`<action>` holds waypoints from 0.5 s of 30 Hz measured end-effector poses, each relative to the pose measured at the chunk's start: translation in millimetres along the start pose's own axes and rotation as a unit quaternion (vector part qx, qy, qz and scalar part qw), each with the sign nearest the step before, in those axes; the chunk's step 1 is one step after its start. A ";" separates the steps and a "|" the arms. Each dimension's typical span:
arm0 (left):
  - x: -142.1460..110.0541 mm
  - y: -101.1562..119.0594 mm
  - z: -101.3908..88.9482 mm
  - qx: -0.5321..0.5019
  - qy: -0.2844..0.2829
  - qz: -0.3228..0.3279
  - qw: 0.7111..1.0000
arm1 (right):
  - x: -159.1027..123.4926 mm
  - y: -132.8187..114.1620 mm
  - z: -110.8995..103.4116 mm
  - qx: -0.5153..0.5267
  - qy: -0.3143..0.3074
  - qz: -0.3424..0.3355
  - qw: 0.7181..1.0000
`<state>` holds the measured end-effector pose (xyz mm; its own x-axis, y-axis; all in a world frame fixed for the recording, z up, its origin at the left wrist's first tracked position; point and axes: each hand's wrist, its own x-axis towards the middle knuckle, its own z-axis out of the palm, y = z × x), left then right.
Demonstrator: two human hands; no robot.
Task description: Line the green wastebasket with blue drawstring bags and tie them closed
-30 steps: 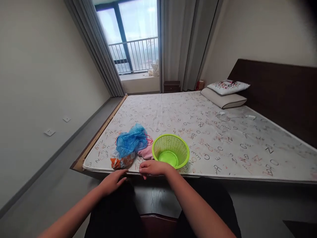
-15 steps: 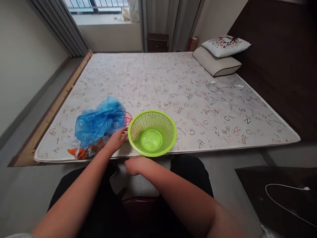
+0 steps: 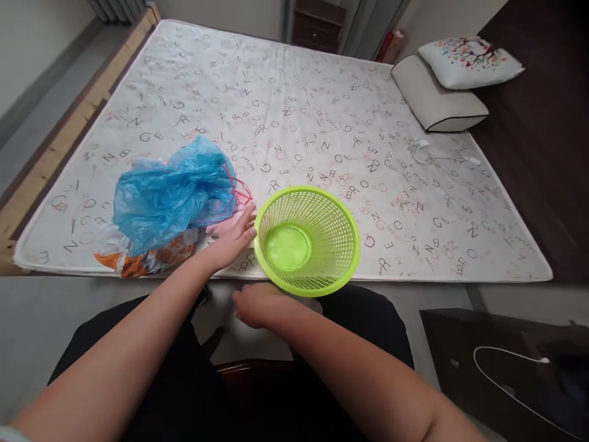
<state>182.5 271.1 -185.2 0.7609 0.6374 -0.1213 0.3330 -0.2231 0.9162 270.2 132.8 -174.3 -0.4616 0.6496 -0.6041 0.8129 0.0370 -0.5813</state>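
Observation:
A lime green plastic basket [image 3: 307, 240] with mesh walls stands at the near edge of the mattress, tilted so that its mouth faces right and towards me. Nothing shows inside it. My left hand [image 3: 234, 239] is at its left side, fingers stretched out, with the fingertips at the rim. Below the near rim, just off the mattress edge, my right hand [image 3: 255, 304] is curled closed. Its fingertips are hidden, and I cannot make out what they hold, if anything. Left of the basket lies a crumpled blue plastic bag [image 3: 175, 193] with red drawstrings.
Under the blue bag are an orange and white plastic wrapper [image 3: 156, 259] and something pink [image 3: 225, 224]. The letter-printed mattress [image 3: 285, 116] spreads ahead. Pillows [image 3: 472, 64] and a coiled white cable [image 3: 423, 152] lie at right. A dark surface [image 3: 455, 344] bears another white cable.
The basket has tipped over towards the right and looks nearer. My left hand has moved along with its left side. The view has turned downward; my right hand stays below the rim.

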 end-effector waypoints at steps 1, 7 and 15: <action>-1.4 2.1 2.4 -0.004 -0.003 0.001 1.000 | 1.0 -4.5 3.3 -0.021 -0.020 0.000 1.000; -5.3 2.6 13.2 -0.008 0.002 0.010 1.000 | 3.7 -23.3 23.2 -0.058 -0.083 -0.028 0.994; -4.4 -5.9 18.6 -0.006 0.023 0.035 0.999 | 0.4 -30.0 22.1 -0.061 -0.061 -0.045 0.995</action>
<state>187.6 256.0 -197.3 0.7550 0.6545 -0.0395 0.2731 -0.2591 0.9264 237.7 115.2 -169.2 -0.5673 0.5430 -0.6191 0.8005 0.1872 -0.5693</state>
